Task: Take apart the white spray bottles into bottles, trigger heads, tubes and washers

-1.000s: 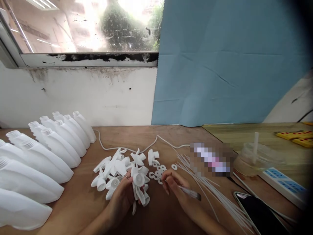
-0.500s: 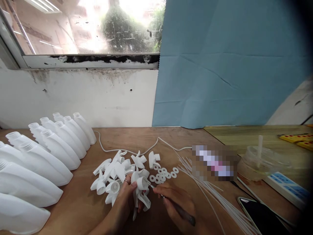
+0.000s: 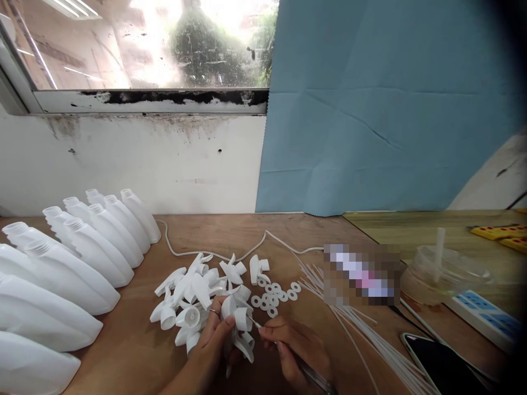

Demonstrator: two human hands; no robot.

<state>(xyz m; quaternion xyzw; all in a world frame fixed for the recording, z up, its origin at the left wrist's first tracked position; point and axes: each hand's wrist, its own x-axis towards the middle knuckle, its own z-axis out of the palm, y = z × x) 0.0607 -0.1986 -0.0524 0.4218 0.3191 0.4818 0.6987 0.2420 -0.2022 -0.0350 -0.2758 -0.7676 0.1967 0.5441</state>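
My left hand [image 3: 214, 332] is closed around a white trigger spray head [image 3: 239, 319], whose round cap faces toward the right. In my right hand [image 3: 294, 345] is a slim pair of metal tweezers [image 3: 257, 325], with the tip at the cap's opening. The exact spot the tip touches is hidden inside the cap. A pile of white trigger spray heads [image 3: 200, 288] lies just beyond and left of my left hand. Several flat white ring washers [image 3: 272, 299] are scattered behind my right hand.
White bottles without caps [image 3: 99, 247] stand in rows at the left. Thin white tubes [image 3: 358, 323] lie fanned out at the right, near a phone [image 3: 440, 362], a power strip [image 3: 486, 318] and a clear plastic container [image 3: 448, 269]. A white cable [image 3: 218, 255] crosses the table's back.
The held spray head has turned a little, so its cap points more to the right. The tweezers and my right hand have shifted slightly downward and toward me.
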